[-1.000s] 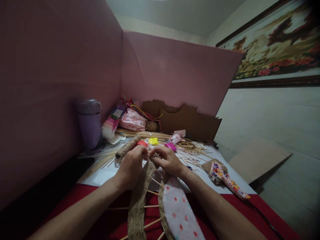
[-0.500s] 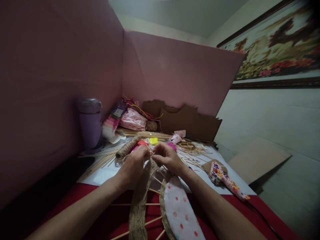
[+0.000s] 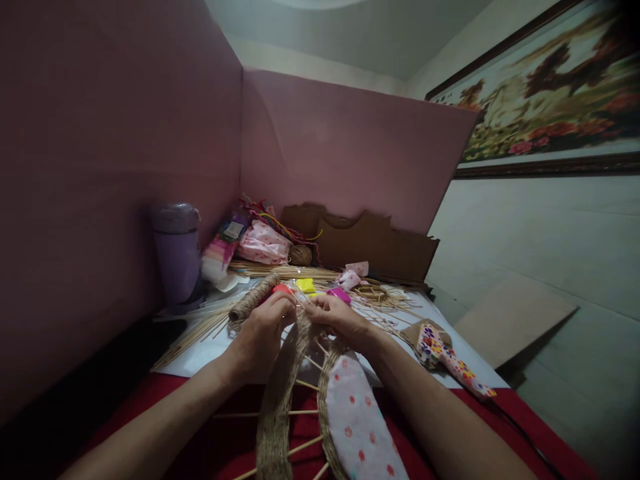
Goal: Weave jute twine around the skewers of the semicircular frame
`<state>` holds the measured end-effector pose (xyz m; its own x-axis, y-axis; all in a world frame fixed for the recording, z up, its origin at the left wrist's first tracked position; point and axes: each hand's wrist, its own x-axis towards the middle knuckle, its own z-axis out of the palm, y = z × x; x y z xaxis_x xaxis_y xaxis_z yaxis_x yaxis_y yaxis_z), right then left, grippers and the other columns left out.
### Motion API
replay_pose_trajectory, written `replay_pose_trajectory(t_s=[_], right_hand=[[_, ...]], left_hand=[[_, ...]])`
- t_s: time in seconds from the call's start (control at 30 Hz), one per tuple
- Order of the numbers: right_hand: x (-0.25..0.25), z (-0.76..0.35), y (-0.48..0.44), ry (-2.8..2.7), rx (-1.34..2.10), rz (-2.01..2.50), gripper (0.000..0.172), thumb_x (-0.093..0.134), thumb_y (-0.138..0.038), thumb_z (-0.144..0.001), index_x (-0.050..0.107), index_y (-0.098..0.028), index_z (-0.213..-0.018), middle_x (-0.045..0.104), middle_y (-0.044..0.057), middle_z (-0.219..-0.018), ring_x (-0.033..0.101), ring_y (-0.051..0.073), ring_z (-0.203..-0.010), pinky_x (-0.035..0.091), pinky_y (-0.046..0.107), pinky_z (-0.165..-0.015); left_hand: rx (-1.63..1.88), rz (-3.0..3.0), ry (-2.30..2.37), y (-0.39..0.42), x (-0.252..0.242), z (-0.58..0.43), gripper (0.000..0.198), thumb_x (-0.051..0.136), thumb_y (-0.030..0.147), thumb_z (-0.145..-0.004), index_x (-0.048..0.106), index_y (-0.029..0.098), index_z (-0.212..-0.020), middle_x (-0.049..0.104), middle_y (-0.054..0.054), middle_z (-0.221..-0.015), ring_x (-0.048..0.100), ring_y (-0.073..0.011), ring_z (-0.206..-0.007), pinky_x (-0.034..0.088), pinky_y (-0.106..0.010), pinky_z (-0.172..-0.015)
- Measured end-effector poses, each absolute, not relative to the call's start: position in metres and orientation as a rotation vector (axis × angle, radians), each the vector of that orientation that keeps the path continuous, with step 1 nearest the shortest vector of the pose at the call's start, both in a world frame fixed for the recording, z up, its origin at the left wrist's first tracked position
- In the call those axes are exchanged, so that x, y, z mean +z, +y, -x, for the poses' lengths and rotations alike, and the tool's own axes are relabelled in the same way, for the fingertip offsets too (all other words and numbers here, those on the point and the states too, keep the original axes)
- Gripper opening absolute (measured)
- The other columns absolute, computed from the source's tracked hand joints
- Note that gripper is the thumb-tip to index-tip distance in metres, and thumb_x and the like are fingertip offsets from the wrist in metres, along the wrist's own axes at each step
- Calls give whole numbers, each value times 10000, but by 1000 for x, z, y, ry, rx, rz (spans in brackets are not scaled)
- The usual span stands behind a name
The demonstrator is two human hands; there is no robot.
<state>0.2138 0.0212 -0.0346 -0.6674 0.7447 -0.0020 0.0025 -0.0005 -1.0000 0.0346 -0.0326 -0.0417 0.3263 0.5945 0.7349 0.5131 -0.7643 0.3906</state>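
A round frame of thin wooden sticks wound with jute twine lies in front of me, its middle covered with pink dotted cloth. My left hand and my right hand meet at its far rim, both with fingers pinched together on the twine and a stick end. A spool of jute twine lies just beyond my left hand.
Loose sticks, bright clay packets, a twine ball and pink cloth crowd the white sheet. A purple cup stands left by the pink cardboard screen. Brown cardboard leans behind. A flowered cloth piece lies right.
Both hands have shifted slightly at the far rim of the frame, the right one lower and flatter. The view has moved a little.
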Motion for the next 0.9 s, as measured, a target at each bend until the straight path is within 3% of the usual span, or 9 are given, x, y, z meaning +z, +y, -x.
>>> replay_pose_trajectory(t_s=[0.2, 0.9], right_hand=[[-34, -217, 15, -1728, 1864, 845, 322, 819, -287, -583, 635, -112, -782, 611, -12, -645, 523, 82, -523, 380, 207, -515], [-38, -213, 21, -1741, 1750, 812, 292, 830, -296, -533, 666, -110, -686, 588, -30, -571, 462, 61, -477, 313, 194, -473]], left_hand=[[1438, -2520, 1061, -34, -41, -34, 144, 466, 65, -814, 451, 190, -743, 537, -45, -835, 518, -162, -781, 437, -285, -684], [1440, -2627, 1118, -36, -39, -31, 159, 462, 73, -866, 509, 178, -756, 594, -51, -850, 544, -168, -808, 441, -299, -713]])
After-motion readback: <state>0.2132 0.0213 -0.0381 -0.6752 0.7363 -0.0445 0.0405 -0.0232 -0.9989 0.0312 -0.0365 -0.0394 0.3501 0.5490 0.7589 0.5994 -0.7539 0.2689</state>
